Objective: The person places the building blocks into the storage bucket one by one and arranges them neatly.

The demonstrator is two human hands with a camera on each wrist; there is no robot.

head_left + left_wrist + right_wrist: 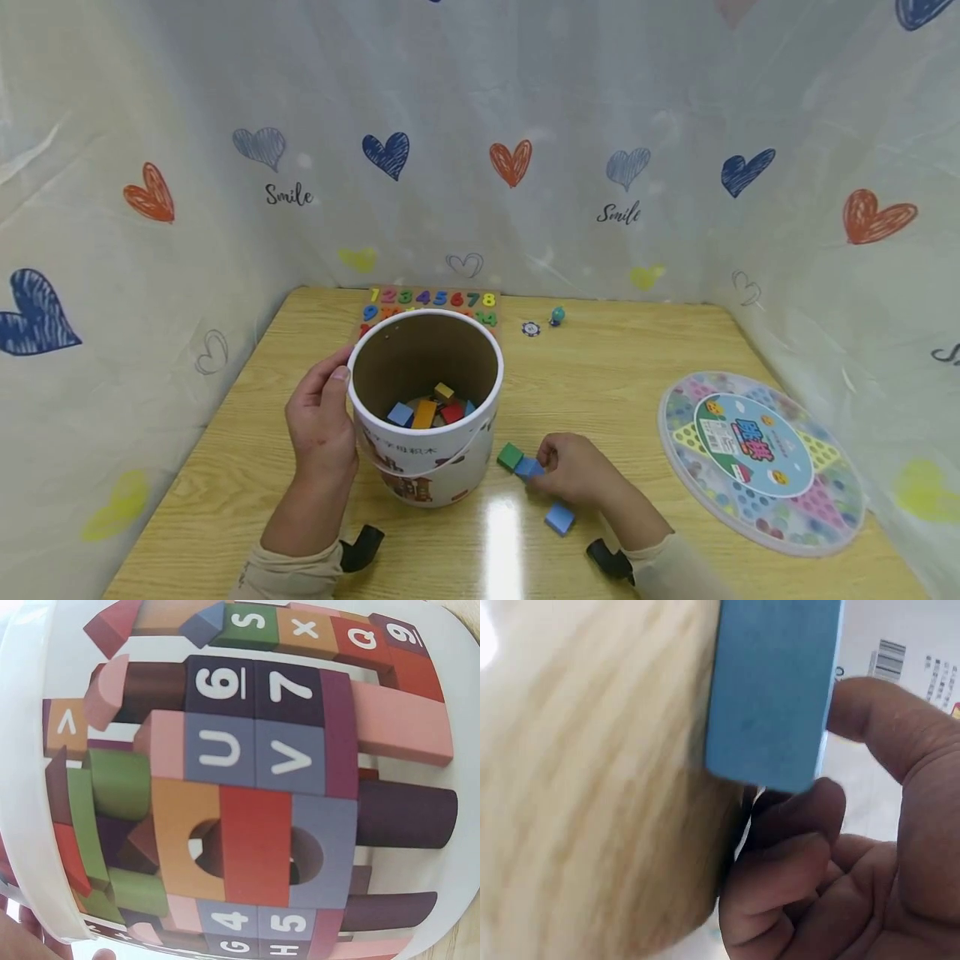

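My left hand [324,421] holds the left side of a white bucket [450,475], thumb at the rim and fingers partly hidden behind it. Colored wooden blocks [424,414] lie inside. The left wrist view is filled by the bucket's printed side [255,847], with lettered and numbered blocks pictured on it. Right of the bucket, my right hand [577,471] pinches a blue block [528,467] low at the table, right beside a green block [510,456]. Another blue block [559,518] lies nearer me. In the right wrist view, a blue block [772,690] overlaps the fingertips.
Behind the bucket lies a number puzzle board [491,319], partly hidden. A round patterned chip [531,329] and a small teal figure [557,316] are at the back. A round Chinese checkers set [757,458] occupies the right side. Printed curtains [465,217] surround the wooden table [600,375].
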